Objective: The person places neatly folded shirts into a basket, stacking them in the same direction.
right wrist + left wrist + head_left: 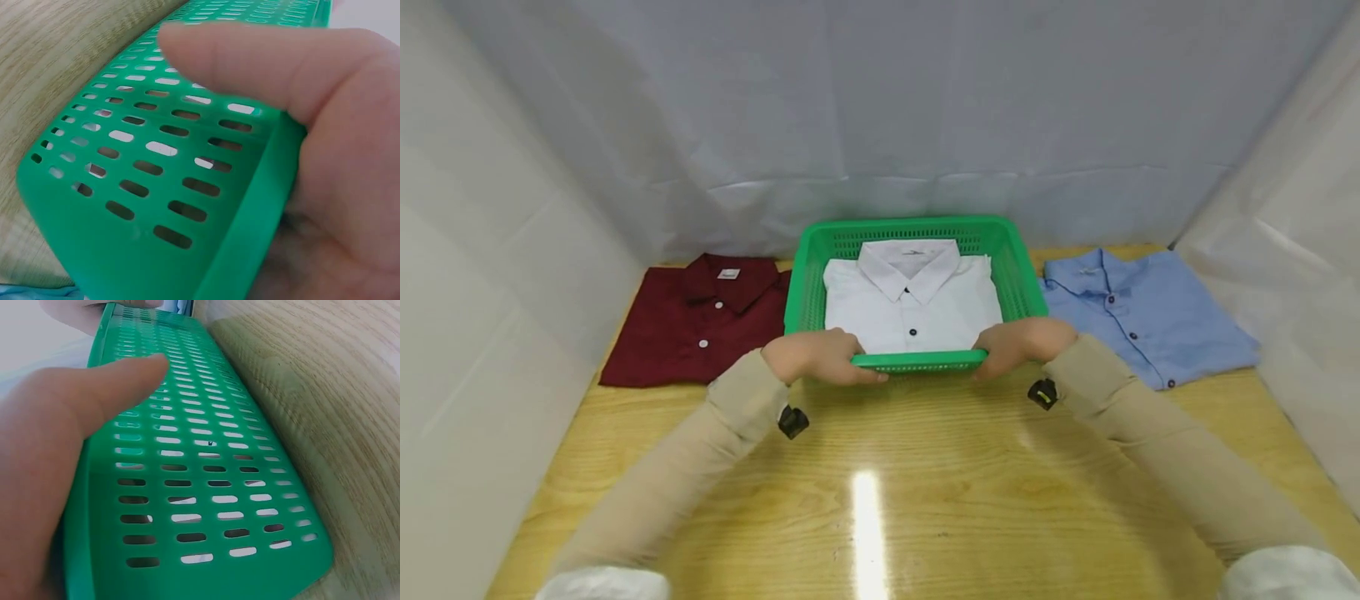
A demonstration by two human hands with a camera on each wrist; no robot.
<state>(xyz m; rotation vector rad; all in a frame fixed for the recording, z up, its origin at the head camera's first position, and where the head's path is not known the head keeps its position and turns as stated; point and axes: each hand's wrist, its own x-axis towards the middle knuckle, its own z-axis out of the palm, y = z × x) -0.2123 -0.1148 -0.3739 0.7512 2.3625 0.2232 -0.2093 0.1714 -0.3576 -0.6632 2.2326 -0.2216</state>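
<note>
Over on the far left of the tabletop point(955, 467), one folded maroon button-up shirt point(655, 333), collar to the back, white buttons up. Next along, left hand point(823, 357), grip closed on the front rim of a green perforated plastic basket point(919, 361), toward its left end, with thumb against the outer wall (clear enough in the left wrist view). Dead centre: that same basket, open side up, with a folded white collared shirt point(880, 312) lying inside, collar to the back, dark buttons up. Resting fully on the tabletop or a hair off it? Can't tell. Then right hand point(1022, 343), same kind of grip near the right end of the rim, thumb outside too. Key relation imo: basket straight ahead of both hands, long axis left to right, neither hand really nearer, so probably worth keeping both ends level. Far right, a folded light-blue button-up shirt point(1165, 308), a bit skewed, just beside the basket. Touching or not, hard to say.
</note>
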